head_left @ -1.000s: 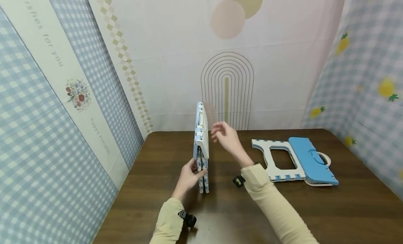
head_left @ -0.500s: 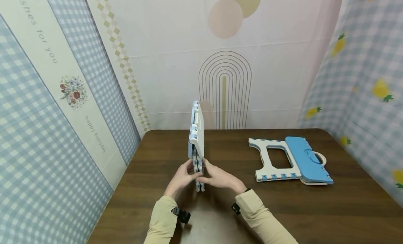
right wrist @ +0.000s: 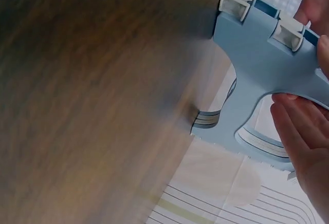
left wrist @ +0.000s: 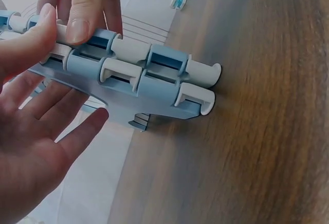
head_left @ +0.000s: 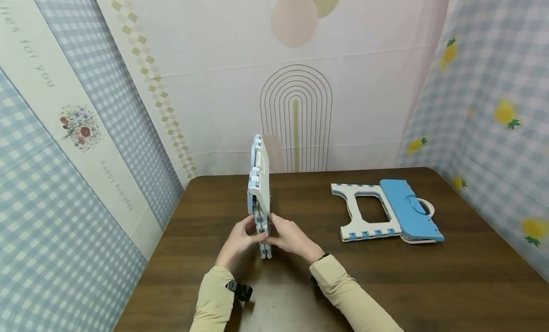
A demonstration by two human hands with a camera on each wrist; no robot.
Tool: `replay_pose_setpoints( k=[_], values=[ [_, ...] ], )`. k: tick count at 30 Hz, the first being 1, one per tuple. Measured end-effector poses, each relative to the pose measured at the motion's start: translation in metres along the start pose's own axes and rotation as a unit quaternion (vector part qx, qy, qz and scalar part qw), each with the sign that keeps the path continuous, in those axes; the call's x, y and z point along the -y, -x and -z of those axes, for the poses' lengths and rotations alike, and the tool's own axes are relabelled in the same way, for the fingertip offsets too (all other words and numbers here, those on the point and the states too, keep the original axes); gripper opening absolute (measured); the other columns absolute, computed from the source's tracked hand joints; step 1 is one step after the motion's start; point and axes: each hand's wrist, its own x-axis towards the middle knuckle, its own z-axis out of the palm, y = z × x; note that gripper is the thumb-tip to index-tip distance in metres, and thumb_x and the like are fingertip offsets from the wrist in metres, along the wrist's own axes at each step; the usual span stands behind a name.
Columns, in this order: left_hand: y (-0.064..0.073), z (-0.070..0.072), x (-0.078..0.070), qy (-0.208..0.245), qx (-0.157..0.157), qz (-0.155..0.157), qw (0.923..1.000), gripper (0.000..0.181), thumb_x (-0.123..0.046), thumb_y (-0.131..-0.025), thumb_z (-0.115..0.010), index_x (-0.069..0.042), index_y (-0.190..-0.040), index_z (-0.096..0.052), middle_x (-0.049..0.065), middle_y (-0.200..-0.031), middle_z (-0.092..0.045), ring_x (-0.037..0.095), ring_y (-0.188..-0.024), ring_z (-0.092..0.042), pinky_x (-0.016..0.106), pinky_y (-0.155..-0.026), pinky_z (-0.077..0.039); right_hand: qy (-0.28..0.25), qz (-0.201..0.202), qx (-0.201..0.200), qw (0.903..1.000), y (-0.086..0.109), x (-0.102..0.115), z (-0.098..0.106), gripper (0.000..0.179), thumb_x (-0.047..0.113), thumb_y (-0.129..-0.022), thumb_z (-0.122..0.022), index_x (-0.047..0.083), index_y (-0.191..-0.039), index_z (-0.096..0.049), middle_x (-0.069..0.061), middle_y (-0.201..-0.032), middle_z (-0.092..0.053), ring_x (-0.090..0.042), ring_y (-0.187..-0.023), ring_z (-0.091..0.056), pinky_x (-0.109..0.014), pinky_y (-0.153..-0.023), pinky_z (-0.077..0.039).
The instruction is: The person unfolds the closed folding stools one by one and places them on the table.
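A blue-and-white folding stool stands upright and folded flat on the table, narrow hinged edge towards me. My left hand grips its legs from the left, thumb across the hinged edge. From the right, my right hand holds the same legs, its thumb close to the left thumb. In the left wrist view, both thumbs rest on the row of hinge knuckles. Fingers of the right hand reach into the cut-out of the blue leg panel in the right wrist view. The stool's feet meet the tabletop.
A second folding stool, blue and white, lies flat on the brown wooden table to the right, its white carry handle pointing right. Patterned cloths hang behind and on both sides. A small black camera sits on the left wrist.
My right hand has come down from beside the stool's top and taken hold of its legs opposite the left hand. The head view has shifted slightly, while the stool keeps standing upright.
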Motion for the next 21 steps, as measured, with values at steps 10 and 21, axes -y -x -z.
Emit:
replay_pose_setpoints(
  k=[10, 21],
  values=[
    [0.0008, -0.0001, -0.0031, -0.002, -0.013, -0.009, 0.9999, 0.050, -0.013, -0.084, -0.075, -0.008, -0.131, -0.057, 0.018, -0.125, -0.065, 0.034, -0.120, -0.061, 0.048, -0.097, -0.052, 0.022, -0.021, -0.025, 0.9992, 0.0025, 0.0042, -0.0027, 0.062, 0.014, -0.084, -0.070, -0.005, -0.137, -0.044, -0.018, -0.120, -0.067, -0.027, -0.098, -0.069, -0.039, -0.081, -0.057],
    [0.0025, -0.0053, -0.0053, -0.029, -0.034, -0.023, 0.9987, 0.044, -0.007, -0.084, -0.074, -0.003, -0.126, -0.059, 0.021, -0.117, -0.069, 0.033, -0.107, -0.067, 0.043, -0.087, -0.056, 0.018, -0.020, -0.040, 0.9988, 0.0073, -0.0019, -0.0061, 0.058, 0.015, -0.086, -0.070, -0.004, -0.135, -0.046, -0.020, -0.107, -0.071, -0.023, -0.077, -0.068, -0.030, -0.064, -0.052]
  ],
)
